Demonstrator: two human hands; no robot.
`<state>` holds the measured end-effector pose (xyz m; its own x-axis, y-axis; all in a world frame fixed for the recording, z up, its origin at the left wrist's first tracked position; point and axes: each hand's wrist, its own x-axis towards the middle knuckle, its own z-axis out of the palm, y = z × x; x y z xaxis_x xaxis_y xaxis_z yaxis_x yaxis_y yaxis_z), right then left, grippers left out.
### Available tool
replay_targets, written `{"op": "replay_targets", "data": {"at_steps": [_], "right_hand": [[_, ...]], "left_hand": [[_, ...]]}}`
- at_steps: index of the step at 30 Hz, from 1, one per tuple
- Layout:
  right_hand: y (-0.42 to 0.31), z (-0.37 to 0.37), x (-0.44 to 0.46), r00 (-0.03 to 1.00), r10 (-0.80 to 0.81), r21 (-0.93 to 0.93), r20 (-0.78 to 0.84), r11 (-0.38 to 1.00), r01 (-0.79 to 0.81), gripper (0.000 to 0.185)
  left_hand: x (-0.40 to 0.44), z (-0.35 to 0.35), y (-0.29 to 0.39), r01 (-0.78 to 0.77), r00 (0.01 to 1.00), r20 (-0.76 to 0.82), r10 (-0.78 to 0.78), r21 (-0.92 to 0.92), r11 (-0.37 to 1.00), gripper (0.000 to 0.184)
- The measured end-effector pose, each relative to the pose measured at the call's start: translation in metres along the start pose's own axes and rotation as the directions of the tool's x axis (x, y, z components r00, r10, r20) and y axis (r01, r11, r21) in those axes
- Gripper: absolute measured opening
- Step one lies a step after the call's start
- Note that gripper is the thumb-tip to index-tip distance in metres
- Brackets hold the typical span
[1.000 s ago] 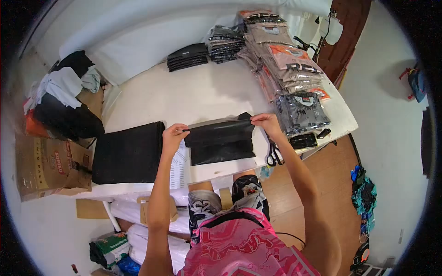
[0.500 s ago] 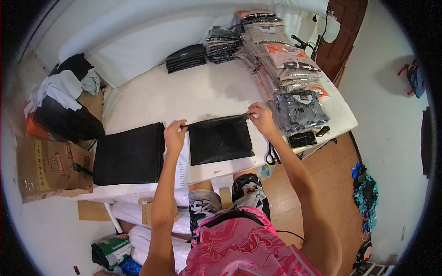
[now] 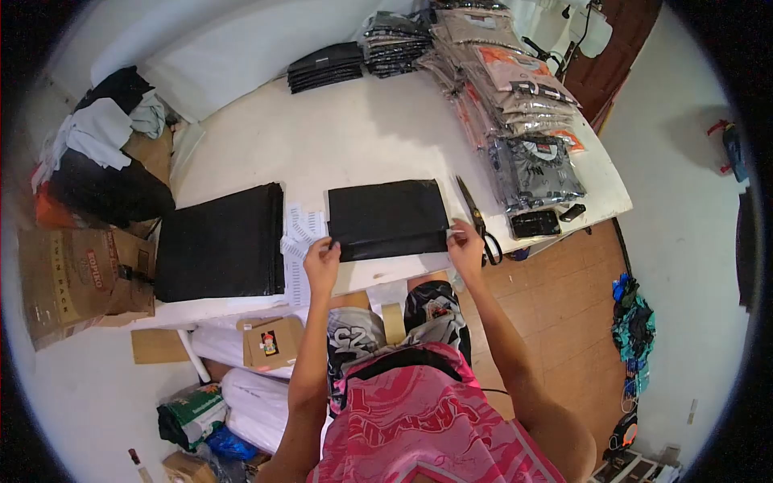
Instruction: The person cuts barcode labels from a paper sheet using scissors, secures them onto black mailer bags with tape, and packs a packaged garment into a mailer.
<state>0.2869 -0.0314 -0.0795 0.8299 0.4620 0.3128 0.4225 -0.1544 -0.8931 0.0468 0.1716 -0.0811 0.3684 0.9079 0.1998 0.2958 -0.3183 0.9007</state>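
Note:
A flat black plastic bag (image 3: 388,208) lies on the table in front of me, with a glossier strip along its near edge. My left hand (image 3: 323,264) is closed in a pinch at the near left corner of this bag. On the opposite side, my right hand (image 3: 465,248) pinches its near right corner, where a small whitish bit shows at the fingertips. Black-handled scissors (image 3: 475,216) lie just right of the bag. Sheets of printed labels (image 3: 299,229) are beside my left hand, next to a stack of larger black bags (image 3: 219,245).
Packed garments in clear plastic (image 3: 535,173) are piled at the right of the white table (image 3: 266,153), near a black phone (image 3: 535,223). Folded black packets (image 3: 325,68) stand at the back. A cardboard box (image 3: 68,278) and clothes (image 3: 109,173) sit left.
Both hands have moved from the bag's far edge toward me, to its near corners. The scissors, partly hidden by my right forearm before, now show fully. The camera view has shifted slightly.

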Motion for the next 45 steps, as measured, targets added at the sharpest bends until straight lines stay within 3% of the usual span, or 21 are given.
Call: {"op": "replay_targets", "data": {"at_steps": [1, 2, 5, 6, 10, 13, 16, 19, 21, 25, 28, 30, 34, 36, 39, 40, 42, 45], "right_hand": [[-0.003, 0.0, 0.002, 0.988, 0.152, 0.083, -0.029, 0.985, -0.149, 0.022], [-0.007, -0.001, 0.008, 0.98, 0.195, 0.068, -0.047, 0.979, -0.192, 0.031], [0.005, 0.001, 0.023, 0.972, 0.235, -0.007, 0.012, 0.972, -0.235, 0.032], [0.006, 0.003, 0.026, 0.969, 0.245, -0.014, 0.026, 0.97, -0.245, 0.032], [0.017, 0.003, 0.026, 0.925, 0.357, -0.048, 0.131, 0.934, -0.354, 0.029], [0.021, 0.003, 0.012, 0.956, 0.289, 0.017, 0.059, 0.957, -0.29, 0.028], [0.017, -0.003, 0.0, 0.973, 0.216, -0.122, 0.084, 0.971, -0.205, 0.025], [0.006, -0.007, 0.003, 0.973, 0.197, -0.126, 0.12, 0.975, -0.182, 0.031], [-0.002, -0.005, 0.015, 0.977, 0.207, -0.283, 0.058, 0.942, -0.183, 0.034], [-0.001, 0.011, 0.074, 0.957, 0.292, -0.2, 0.002, 0.937, -0.285, 0.048], [0.018, 0.036, 0.119, 0.921, 0.389, -0.313, 0.024, 0.878, -0.363, 0.052], [0.032, 0.053, 0.139, 0.882, 0.468, -0.531, 0.048, 0.76, -0.374, 0.048], [0.063, 0.068, 0.158, 0.895, 0.445, -0.521, 0.018, 0.768, -0.372, 0.042], [0.082, 0.07, 0.159, 0.87, 0.49, -0.091, 0.047, 0.87, -0.485, 0.024], [0.04, 0.053, 0.142, 0.846, 0.532, 0.061, -0.034, 0.846, -0.53, 0.021], [0.049, 0.047, 0.136, 0.842, 0.538, 0.055, -0.03, 0.842, -0.536, 0.021], [0.064, 0.036, 0.126, 0.826, 0.531, -0.17, 0.188, 0.846, -0.505, 0.026], [0.025, 0.013, 0.085, 0.808, 0.542, -0.083, 0.231, 0.838, -0.539, 0.035]], "left_hand": [[0.003, 0.0, 0.005, 0.112, 0.993, -0.01, -0.114, -0.131, 0.985, 0.018], [0.007, 0.001, 0.01, 0.214, 0.975, -0.007, -0.224, -0.261, 0.941, 0.022], [0.02, 0.001, 0.008, 0.287, 0.957, 0.029, -0.29, -0.264, 0.921, 0.027], [0.024, 0.002, 0.006, 0.339, 0.94, 0.069, -0.333, -0.281, 0.898, 0.021], [0.027, 0.006, -0.011, 0.322, 0.947, 0.075, -0.313, -0.278, 0.905, 0.017], [0.024, 0.003, -0.019, 0.303, 0.953, 0.094, -0.289, -0.351, 0.886, 0.013], [0.018, -0.002, -0.013, 0.27, 0.962, 0.08, -0.26, -0.374, 0.887, 0.015], [0.019, -0.004, -0.007, 0.33, 0.943, 0.073, -0.324, -0.3, 0.895, 0.018], [0.024, -0.001, -0.006, 0.348, 0.936, 0.077, -0.343, -0.328, 0.878, 0.018], [0.031, 0.006, -0.033, 0.295, 0.955, 0.101, -0.278, -0.291, 0.91, 0.02], [0.032, 0.005, -0.039, 0.216, 0.974, 0.124, -0.19, -0.26, 0.941, 0.021], [0.032, 0.003, -0.04, 0.201, 0.976, 0.136, -0.173, -0.231, 0.952, 0.021], [0.034, -0.003, -0.04, 0.236, 0.968, 0.148, -0.204, -0.252, 0.938, 0.021], [0.034, -0.006, -0.038, 0.246, 0.965, 0.158, -0.21, -0.264, 0.933, 0.02], [0.031, -0.007, -0.03, 0.308, 0.948, 0.181, -0.261, -0.326, 0.894, 0.019], [0.028, -0.008, -0.026, 0.355, 0.934, 0.186, -0.306, -0.374, 0.857, 0.018], [0.028, -0.011, -0.017, 0.405, 0.914, 0.193, -0.357, -0.392, 0.826, 0.018], [0.032, -0.005, -0.021, 0.467, 0.884, 0.204, -0.42, -0.39, 0.793, 0.018]]}}
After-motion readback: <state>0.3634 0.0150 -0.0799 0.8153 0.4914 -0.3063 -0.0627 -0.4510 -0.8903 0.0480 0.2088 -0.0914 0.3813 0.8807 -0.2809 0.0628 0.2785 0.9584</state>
